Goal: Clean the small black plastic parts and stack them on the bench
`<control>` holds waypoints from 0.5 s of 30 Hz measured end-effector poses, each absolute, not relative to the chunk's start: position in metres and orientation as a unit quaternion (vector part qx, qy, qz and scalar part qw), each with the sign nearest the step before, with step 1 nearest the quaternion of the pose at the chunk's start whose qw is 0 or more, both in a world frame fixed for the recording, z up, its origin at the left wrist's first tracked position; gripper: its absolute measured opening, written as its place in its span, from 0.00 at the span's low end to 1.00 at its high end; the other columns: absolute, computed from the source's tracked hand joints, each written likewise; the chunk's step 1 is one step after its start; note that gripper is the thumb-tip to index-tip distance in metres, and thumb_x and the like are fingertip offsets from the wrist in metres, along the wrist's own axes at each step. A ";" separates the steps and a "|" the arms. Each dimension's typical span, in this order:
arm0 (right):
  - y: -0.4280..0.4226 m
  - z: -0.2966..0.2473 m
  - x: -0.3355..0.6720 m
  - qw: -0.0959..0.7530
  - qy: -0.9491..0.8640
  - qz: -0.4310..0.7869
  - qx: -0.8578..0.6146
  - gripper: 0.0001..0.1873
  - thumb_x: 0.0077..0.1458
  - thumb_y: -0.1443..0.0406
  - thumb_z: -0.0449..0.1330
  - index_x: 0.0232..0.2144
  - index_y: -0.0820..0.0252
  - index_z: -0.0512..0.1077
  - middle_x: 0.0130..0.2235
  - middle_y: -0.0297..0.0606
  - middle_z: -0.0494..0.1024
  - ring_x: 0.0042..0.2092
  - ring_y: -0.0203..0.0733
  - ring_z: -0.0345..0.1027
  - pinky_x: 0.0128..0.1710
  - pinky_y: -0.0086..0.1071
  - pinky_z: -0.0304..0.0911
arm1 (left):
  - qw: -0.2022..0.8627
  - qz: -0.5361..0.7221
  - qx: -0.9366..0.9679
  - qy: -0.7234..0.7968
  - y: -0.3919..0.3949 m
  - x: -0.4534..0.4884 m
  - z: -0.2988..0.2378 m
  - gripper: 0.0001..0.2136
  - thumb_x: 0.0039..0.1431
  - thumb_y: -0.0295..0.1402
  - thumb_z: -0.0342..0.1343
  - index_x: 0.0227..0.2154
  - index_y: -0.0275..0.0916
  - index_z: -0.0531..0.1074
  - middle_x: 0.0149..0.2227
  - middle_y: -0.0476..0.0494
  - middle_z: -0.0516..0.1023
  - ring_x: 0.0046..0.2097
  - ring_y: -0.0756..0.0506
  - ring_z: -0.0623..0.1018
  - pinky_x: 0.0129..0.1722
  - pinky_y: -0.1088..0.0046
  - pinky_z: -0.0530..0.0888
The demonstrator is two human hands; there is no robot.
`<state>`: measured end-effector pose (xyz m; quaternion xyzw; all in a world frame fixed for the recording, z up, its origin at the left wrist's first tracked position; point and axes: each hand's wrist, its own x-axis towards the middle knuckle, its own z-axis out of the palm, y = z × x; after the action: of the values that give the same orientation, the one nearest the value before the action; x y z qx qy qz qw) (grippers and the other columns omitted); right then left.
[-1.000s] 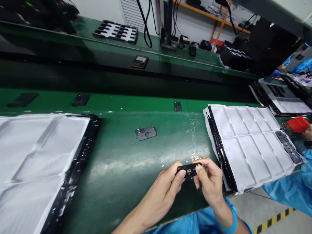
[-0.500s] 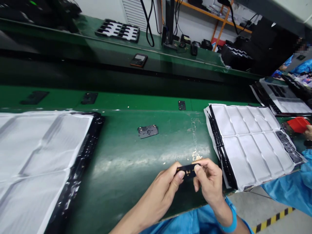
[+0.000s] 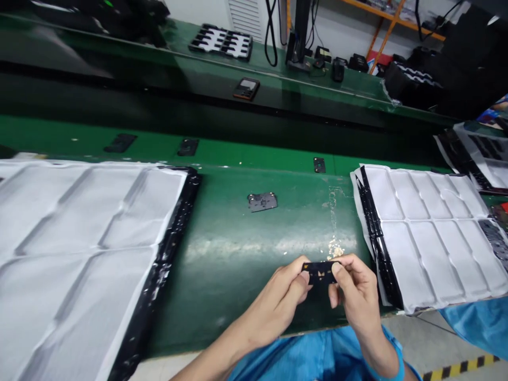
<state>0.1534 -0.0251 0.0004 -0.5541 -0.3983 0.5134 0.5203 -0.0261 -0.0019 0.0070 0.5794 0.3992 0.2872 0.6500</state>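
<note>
Between my hands is a small flat black plastic part [image 3: 319,271] with gold-coloured marks and cut-outs, held just above the green bench near its front edge. My left hand [image 3: 286,291] pinches its left end between thumb and fingers. At the other end, my right hand [image 3: 354,286] grips it with the thumb on top and fingers curled behind. A similar dark part [image 3: 262,201] lies flat on the green mat [image 3: 230,254] beyond my hands. Small pale crumbs [image 3: 335,250] are scattered right behind the held part.
Stacked trays under white sheeting stand at left [image 3: 91,211] and right [image 3: 424,233]. Several dark parts, one a small plate [image 3: 319,164], lie along the bright green strip. A handheld device [image 3: 246,89] rests on the ledge; a black-and-white tray [image 3: 221,42] sits behind. Blue clothing shows at lower right.
The camera view has turned left, so the bench things appear further right. Both hands keep their hold on the black part, which now looks more level and shows more of its face.
</note>
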 end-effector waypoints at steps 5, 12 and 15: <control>-0.029 0.003 0.151 0.507 -0.455 0.483 -0.550 0.16 0.68 0.54 0.64 0.34 0.60 0.77 0.17 0.27 0.70 0.16 0.31 0.64 0.18 0.23 0.58 | 0.643 0.332 0.571 0.389 0.001 -0.023 0.000 0.18 0.77 0.44 0.40 0.30 0.43 0.59 0.23 0.57 0.56 0.24 0.50 0.59 0.26 0.74 0.58; -0.029 0.000 0.152 0.508 -0.458 0.477 -0.552 0.14 0.69 0.55 0.64 0.37 0.60 0.78 0.18 0.27 0.71 0.17 0.32 0.66 0.19 0.23 0.59 | 0.588 0.326 0.630 0.389 0.000 -0.029 -0.003 0.15 0.75 0.40 0.44 0.31 0.41 0.62 0.26 0.54 0.61 0.27 0.50 0.63 0.29 0.73 0.60; -0.027 0.000 0.154 0.520 -0.458 0.455 -0.560 0.13 0.69 0.56 0.64 0.37 0.60 0.78 0.18 0.27 0.71 0.17 0.33 0.67 0.19 0.24 0.62 | 0.597 0.296 0.641 0.381 -0.001 -0.035 -0.002 0.10 0.72 0.36 0.47 0.33 0.41 0.65 0.29 0.52 0.67 0.29 0.49 0.66 0.30 0.73 0.63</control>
<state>0.1537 -0.0265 0.0005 -0.5596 -0.4577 0.4550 0.5199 -0.0353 -0.0011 -0.0024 0.6405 0.3812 0.2961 0.5973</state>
